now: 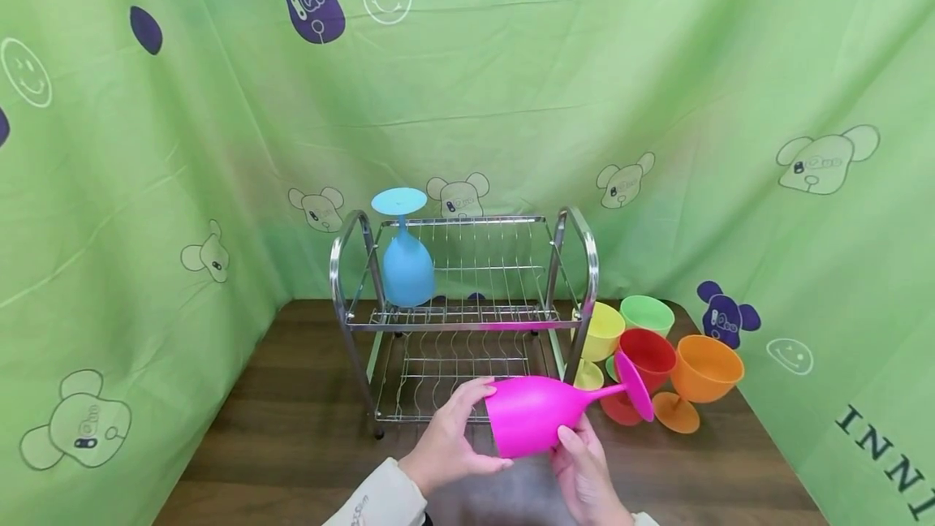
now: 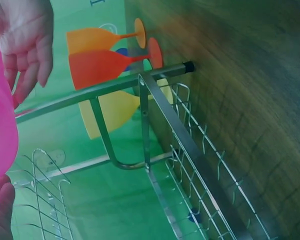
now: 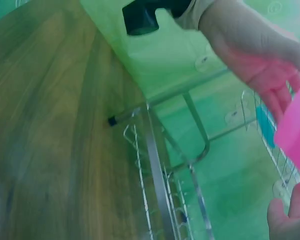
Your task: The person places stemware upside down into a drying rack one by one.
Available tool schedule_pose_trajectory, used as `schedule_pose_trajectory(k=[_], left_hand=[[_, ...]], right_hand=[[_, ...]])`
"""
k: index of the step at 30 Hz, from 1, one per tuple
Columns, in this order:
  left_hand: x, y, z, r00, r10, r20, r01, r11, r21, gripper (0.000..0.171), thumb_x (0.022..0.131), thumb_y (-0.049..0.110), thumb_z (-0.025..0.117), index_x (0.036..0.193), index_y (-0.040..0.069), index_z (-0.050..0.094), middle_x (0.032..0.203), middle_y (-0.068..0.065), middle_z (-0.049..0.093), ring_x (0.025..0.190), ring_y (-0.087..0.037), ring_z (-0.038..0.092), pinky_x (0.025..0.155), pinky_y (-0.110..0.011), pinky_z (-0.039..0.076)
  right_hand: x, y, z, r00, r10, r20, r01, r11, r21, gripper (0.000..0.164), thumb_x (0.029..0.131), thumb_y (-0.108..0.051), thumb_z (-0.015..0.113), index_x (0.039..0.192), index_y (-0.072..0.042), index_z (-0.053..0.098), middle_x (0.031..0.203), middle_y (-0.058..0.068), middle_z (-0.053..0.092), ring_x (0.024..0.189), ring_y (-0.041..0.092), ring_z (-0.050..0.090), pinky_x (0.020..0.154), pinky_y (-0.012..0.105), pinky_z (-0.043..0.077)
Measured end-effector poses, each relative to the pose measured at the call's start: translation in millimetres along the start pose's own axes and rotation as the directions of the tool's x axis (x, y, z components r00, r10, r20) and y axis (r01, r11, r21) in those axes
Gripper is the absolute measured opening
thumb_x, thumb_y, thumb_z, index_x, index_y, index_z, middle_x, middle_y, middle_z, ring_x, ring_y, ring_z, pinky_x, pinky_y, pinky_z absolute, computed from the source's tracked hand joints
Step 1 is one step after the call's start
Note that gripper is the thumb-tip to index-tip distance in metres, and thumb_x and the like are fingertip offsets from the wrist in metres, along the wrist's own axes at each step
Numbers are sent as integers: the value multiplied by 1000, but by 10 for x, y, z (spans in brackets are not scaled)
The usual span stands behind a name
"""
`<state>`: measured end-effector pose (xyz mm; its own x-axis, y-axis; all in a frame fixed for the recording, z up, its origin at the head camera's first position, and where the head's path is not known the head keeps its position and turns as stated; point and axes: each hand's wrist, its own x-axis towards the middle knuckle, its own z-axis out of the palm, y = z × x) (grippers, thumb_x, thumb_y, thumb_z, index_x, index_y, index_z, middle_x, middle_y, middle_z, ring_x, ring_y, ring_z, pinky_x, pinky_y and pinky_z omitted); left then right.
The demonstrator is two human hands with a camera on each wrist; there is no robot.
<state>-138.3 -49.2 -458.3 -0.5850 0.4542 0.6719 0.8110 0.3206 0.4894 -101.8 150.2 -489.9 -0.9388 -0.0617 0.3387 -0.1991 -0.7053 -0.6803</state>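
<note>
In front of the rack (image 1: 438, 327), pink cup (image 1: 532, 414) lies sideways btwn hands: L hand (image 1: 447, 445) pinches rim, R hand (image 1: 582, 473) grips bowl nr stem. Prob turning step; next move likely needs rim down, like blue cup (image 1: 407, 270).

The person's left hand (image 1: 456, 437) is holding its place at six o'clock in the head view, its wrist extending from a pale sleeve (image 1: 387, 497) toward seven o'clock, its fingers (image 1: 467, 398) pointing to two o'clock and its thumb pointing to three in a wide pinching grip. The right hand (image 1: 584, 469) is sitting at five o'clock and angling toward eleven, its thumb pressing the same way while its other fingers are lying behind, partly hidden. Both hands are gripping slightly apart, the right wrist resting lower in that view than the left.
</note>
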Motion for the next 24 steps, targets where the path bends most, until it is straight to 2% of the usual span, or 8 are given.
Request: schedule_pose_trajectory(k=[4, 7, 11, 14, 17, 20, 24], left_hand=[[-16, -11, -5, 999, -35, 14, 35, 999, -16, 91, 55, 14, 94, 130, 5, 44, 134, -17, 52, 118, -29, 57, 95, -38, 51], [-28, -19, 1, 999, -52, 13, 52, 998, 37, 98, 55, 17, 94, 137, 3, 42, 136, -18, 53, 118, -29, 58, 95, -39, 51], [-23, -26, 5, 997, -73, 11, 71, 990, 124, 106, 55, 23, 95, 142, 0, 40, 136, -17, 56, 119, -28, 58, 96, -44, 49], [-8, -20, 4, 996, -90, 14, 87, 986, 139, 104, 54, 25, 95, 141, 0, 42, 137, -17, 55, 123, -29, 55, 98, -48, 46], [11, -6, 5, 992, -121, 30, 117, 985, 128, 101, 55, 25, 94, 139, 0, 44, 138, -18, 54, 128, -32, 50, 100, -52, 44], [30, 21, -1, 979, -190, 69, 184, 979, 84, 97, 60, 27, 92, 140, 2, 44, 141, -17, 52, 132, -32, 46, 101, -57, 41], [56, 56, -16, 955, -272, 114, 271, 962, 22, 93, 65, 31, 88, 143, 4, 43, 145, -17, 48, 136, -30, 42, 103, -61, 37]], right_hand=[[29, 0, 119, 998, -33, -61, 31, 999, -32, 32, 99, -5, 42, 125, -22, 50, 117, -6, 63, 104, 7, 63, 92, 21, 49], [40, -1, 179, 993, -56, -104, 49, 996, -71, 34, 98, -4, 45, 125, -24, 48, 118, -7, 62, 105, 7, 62, 92, 21, 50], [68, 14, 229, 986, -131, -101, 119, 986, -117, 43, 96, 0, 48, 129, -27, 51, 119, -8, 63, 106, 7, 61, 91, 21, 50], [95, 29, 276, 970, -219, -105, 201, 966, -164, 48, 93, 3, 51, 131, -26, 55, 118, -7, 65, 105, 6, 63, 89, 21, 51], [117, 31, 322, 943, -295, -151, 257, 939, -228, 51, 89, 5, 54, 131, -25, 57, 117, -6, 65, 103, 7, 63, 88, 20, 51], [143, 15, 352, 919, -349, -185, 290, 914, -286, 53, 86, 6, 56, 130, -24, 58, 116, -6, 65, 102, 8, 62, 86, 20, 52], [166, -23, 368, 906, -388, -170, 316, 885, -341, 55, 84, 8, 57, 130, -22, 57, 116, -5, 64, 102, 8, 61, 85, 20, 52]])
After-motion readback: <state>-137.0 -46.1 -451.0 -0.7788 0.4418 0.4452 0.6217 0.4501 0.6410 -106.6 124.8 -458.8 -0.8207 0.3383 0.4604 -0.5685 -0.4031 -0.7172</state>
